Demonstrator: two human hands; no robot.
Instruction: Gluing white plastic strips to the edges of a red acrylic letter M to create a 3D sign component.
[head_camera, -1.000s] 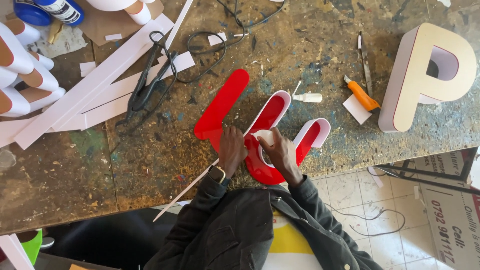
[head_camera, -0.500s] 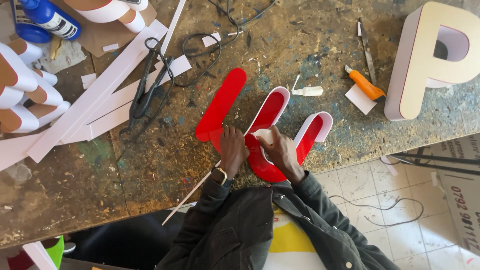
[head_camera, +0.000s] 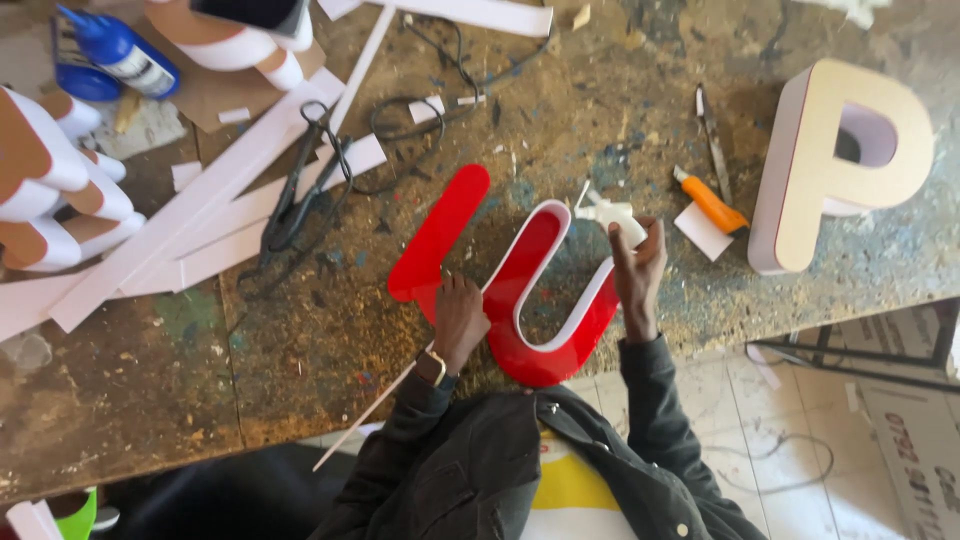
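Under left hand (head_camera: 460, 320): red letter (head_camera: 520, 300) part hidden.

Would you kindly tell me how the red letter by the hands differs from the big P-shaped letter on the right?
The red letter is glossy red with a white strip along its edge; the P-shaped letter is tan-faced with pale sides. The left hand rests on the red letter, while the P-shaped letter lies untouched, apart. Both lie on the worn workbench.
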